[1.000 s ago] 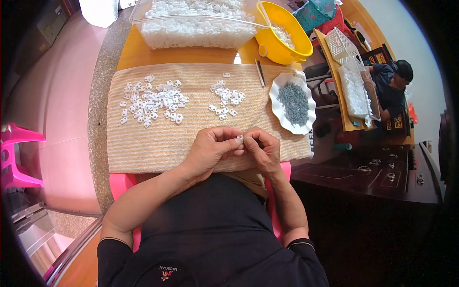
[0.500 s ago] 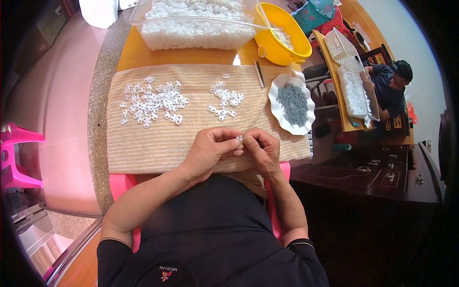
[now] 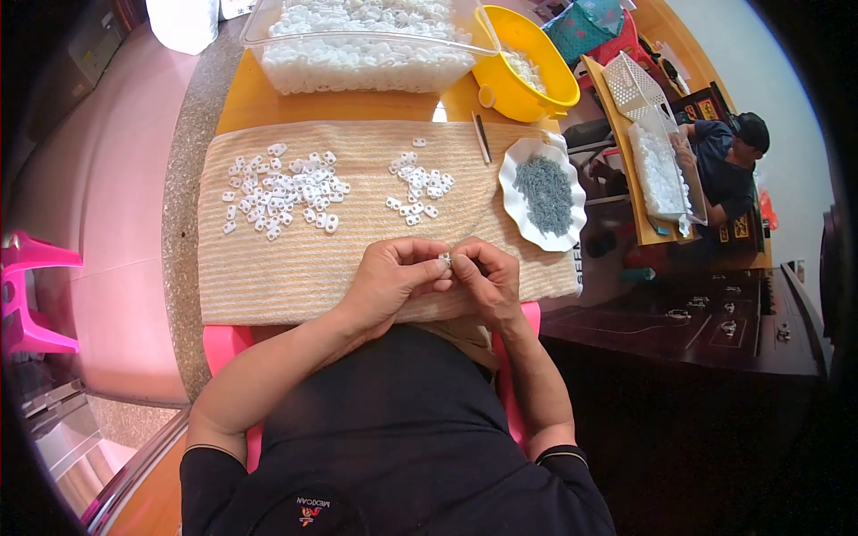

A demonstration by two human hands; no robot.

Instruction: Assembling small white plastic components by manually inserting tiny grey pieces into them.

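Note:
A small white plastic piece with holes [image 3: 445,258] is pinched between the thumb and index finger of my left hand [image 3: 393,275]. My right hand [image 3: 489,279] meets it from the other side, thumb and index finger pressed together at the piece's edge. Whatever those right fingertips grip is too small to make out. Both hands hover over the near part of a striped beige towel [image 3: 357,143]. Beyond them on the towel lie a large loose pile of similar white pieces [image 3: 281,192] and a smaller group [image 3: 420,181]. A scalloped white dish [image 3: 512,210] of tiny grey parts [image 3: 545,195] stands at the right.
A thin dark-and-light stick [image 3: 482,137] lies beside the dish. At the back stand a clear bin [image 3: 259,45] full of white pieces and a yellow basin [image 3: 532,105]. To the right, a person [image 3: 728,165] sits by another white-filled container [image 3: 657,170]. A pink stool [image 3: 36,250] is at left.
The view has shifted very slightly. My hands keep their pinch around the white piece, with only a tiny movement of the fingertips.

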